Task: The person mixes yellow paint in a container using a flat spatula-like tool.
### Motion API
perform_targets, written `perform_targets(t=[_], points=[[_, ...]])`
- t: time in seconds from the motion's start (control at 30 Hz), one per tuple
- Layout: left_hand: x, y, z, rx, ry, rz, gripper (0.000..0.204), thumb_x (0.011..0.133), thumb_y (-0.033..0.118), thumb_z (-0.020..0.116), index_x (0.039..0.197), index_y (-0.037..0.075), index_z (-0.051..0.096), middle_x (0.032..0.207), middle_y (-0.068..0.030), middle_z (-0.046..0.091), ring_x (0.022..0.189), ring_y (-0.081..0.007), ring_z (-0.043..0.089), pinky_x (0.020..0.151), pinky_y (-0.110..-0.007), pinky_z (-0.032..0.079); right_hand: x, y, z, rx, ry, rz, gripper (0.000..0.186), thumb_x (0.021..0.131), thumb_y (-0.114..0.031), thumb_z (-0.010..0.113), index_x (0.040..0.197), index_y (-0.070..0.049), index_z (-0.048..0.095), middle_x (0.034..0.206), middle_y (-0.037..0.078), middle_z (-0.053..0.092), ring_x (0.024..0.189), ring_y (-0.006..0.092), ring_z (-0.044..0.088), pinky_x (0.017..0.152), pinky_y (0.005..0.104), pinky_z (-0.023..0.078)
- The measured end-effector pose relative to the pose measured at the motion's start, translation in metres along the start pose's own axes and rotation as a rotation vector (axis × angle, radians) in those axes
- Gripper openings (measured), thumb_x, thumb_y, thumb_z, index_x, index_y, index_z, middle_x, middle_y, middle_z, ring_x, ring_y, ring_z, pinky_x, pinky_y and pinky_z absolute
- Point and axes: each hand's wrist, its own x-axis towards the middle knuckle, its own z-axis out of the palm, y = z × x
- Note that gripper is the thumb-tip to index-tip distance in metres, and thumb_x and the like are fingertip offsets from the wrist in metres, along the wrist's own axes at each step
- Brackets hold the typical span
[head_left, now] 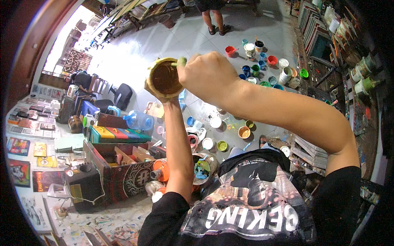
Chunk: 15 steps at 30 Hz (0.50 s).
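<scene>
Raised in front of me, my left hand (164, 97) grips a round paint cup (166, 80) from underneath. The cup's rim is smeared yellowish, its inside is brown, and its mouth faces me. My right hand (210, 73) is closed in a fist at the cup's right edge. A small green-tipped piece (181, 61) shows beside its fingers; whether it is a tool's end or a painted fingertip is unclear. Much of the left hand is hidden behind the cup.
Several open paint pots (255, 70) stand on the tiled floor ahead. A blue water jug (138, 120) and a wooden box (123, 174) are at left. Frames (314, 30) lean at the right. Another person's legs (212, 20) stand at the back.
</scene>
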Motion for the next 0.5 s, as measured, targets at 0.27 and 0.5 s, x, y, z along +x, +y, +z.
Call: perform_targets(t=[0.27,0.5], points=[[-0.005,0.007,0.008,0.035,-0.053,-0.035,0.074,0.086,0.057,0.048,0.135,0.001,0.048,0.123,-0.0163,0.060,0.110,-0.0308,0.060,0.098,-0.046,0.049,0.004,-0.005,-0.009,0.009,-0.082,0.068,0.014,0.072,-0.008,0.066,0.084,-0.001,0.069,0.069,0.013,0.070,0.067,0.0253,0.072,0.058,0.0337,0.057],[-0.003,0.008,0.004,-0.037,-0.096,-0.115,0.070,0.086,0.053,0.047,0.133,0.001,0.049,0.124,-0.0171,0.059,0.113,-0.0345,0.058,0.095,-0.048,0.050,0.002,0.006,-0.003,0.225,-0.495,0.177,0.018,0.077,-0.012,0.067,0.093,-0.005,0.071,0.084,0.015,0.072,0.081,0.0284,0.072,0.071,0.0386,0.058]])
